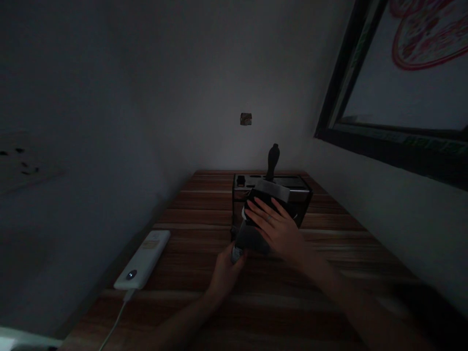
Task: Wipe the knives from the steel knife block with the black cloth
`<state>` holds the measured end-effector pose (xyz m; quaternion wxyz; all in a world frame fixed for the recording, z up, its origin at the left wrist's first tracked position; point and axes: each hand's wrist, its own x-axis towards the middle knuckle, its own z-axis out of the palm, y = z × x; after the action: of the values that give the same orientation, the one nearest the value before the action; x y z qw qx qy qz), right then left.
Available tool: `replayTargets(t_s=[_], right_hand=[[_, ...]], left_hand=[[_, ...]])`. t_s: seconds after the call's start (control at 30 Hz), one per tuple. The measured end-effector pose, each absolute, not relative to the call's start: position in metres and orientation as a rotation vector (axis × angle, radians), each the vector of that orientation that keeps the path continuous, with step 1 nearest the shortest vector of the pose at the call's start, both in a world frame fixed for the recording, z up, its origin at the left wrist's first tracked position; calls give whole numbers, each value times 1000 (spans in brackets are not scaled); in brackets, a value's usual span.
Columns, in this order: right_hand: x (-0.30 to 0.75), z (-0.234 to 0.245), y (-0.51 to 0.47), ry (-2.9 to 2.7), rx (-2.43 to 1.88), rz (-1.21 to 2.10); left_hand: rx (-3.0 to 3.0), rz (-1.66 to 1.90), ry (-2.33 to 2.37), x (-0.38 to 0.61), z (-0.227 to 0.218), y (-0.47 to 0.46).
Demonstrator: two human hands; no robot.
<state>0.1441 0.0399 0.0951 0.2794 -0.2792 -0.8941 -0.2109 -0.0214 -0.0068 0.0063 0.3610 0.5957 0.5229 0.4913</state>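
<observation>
My left hand (227,270) is closed around the silvery handle of what looks like a cleaver (252,239), tilted up and away to the right. Its broad grey blade shows below and above a black cloth-like piece (252,199) lying across it. On that piece rests my right hand (278,226), fingers laid over it and pressing it against the blade; the thumb is hidden. Right behind the blade stands a knife holder (236,195) with a slotted metal top, partly covered by the cleaver. A black knife handle (273,158) sticks up from one slot.
A white power bank (144,258) with a plugged-in cable (114,325) lies on the left of the striped wooden table (197,219). Walls border the left, back and right. A socket (22,158) is on the left wall, a framed picture (409,107) on the right. The room is dim.
</observation>
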Motion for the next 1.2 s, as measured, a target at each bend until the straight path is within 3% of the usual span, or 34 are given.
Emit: replayTargets(t_s=[0.4, 1.2], right_hand=[[119, 40, -3, -2499, -622, -444], [127, 59, 12, -2526, -670, -511]], left_hand=[[1376, 1342, 1239, -29, -7, -6], [1465, 1296, 1280, -26, -5, -4]])
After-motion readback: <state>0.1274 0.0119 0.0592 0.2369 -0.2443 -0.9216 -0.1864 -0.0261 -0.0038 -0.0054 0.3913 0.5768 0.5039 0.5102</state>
